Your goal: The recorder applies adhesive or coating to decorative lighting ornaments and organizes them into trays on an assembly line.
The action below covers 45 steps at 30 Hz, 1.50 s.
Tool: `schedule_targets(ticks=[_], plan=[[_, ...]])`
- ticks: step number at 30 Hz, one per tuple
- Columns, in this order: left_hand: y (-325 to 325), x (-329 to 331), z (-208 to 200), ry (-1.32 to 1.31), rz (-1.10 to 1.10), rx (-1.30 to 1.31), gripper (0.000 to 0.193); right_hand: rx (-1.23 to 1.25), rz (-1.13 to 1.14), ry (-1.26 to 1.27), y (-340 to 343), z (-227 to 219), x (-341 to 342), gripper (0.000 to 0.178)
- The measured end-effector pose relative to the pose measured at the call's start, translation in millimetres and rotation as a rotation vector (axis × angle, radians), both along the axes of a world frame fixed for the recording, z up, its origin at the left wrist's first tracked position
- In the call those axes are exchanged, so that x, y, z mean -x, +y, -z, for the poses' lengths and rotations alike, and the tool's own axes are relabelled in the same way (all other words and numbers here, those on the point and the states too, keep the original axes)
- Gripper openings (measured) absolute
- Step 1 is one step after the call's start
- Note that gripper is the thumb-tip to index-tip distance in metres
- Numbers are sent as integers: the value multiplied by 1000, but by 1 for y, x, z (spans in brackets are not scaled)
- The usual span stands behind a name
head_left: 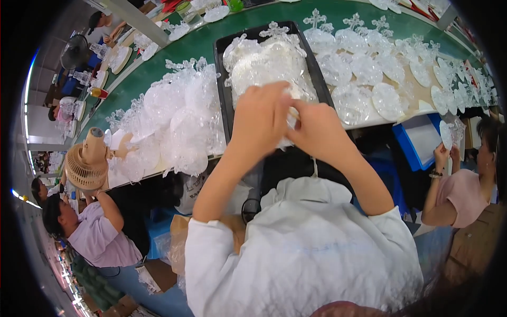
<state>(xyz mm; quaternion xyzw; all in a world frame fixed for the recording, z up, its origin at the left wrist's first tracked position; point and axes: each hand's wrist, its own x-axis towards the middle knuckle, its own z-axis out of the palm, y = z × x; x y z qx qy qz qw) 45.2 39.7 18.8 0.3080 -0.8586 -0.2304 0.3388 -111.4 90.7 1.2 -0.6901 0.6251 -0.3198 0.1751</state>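
Possibly the worst risk here is a small part slipping away: the left hand (pixel 259 119) and right hand (pixel 319 127) meet with fingers curled and tips close together, but blur and overlap hide whether either one pinches anything. Directly beneath them, the clear plastic pieces (pixel 266 66) are heaped in a black tray (pixel 221 79), so anything dropped would be hard to pick out, clear against clear. The pile's crowded, tangled look suggests that a careless pull might drag neighbours along or scratch them. A forearm swinging left could topple the clear plastic heap (pixel 179 116) beside the tray, part of which lies close to the near edge.

The desk (pixel 253 13) is green, with cross-topped clear ornaments (pixel 351 68) spread on the right. A tan fan (pixel 87 164) stands at the left. Co-workers sit on both sides, one in lilac (pixel 103 227), another in pink (pixel 462 193) near a blue bin (pixel 405 147).
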Motion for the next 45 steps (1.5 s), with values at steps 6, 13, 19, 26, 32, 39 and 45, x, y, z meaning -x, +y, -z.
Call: schedule_targets(ticks=[6, 13, 19, 26, 32, 39, 45], plan=[[-26, -11, 20, 104, -223, -150, 36, 200, 100, -165, 27, 10, -2, 23], [-29, -26, 12, 358, -9, -497, 37, -71, 130, 224, 14, 31, -5, 31], [-47, -75, 7, 480, -11, -297, 75, 199, 60, 67, 18, 25, 6, 22], [-47, -61, 0, 253, 295, -523, 95, 511, -14, 180, 10, 14, 22, 16], [-45, -39, -25, 57, 338, -588, 91, 622, -24, 259, -3, 11, 40, 18], [-53, -38, -15, 296, 302, -373, 77, 779, -125, 242, -23, -1, 42, 17], [-52, -26, -27, 457, 368, -355, 98, 878, -106, 258, -29, 0, 58, 17]])
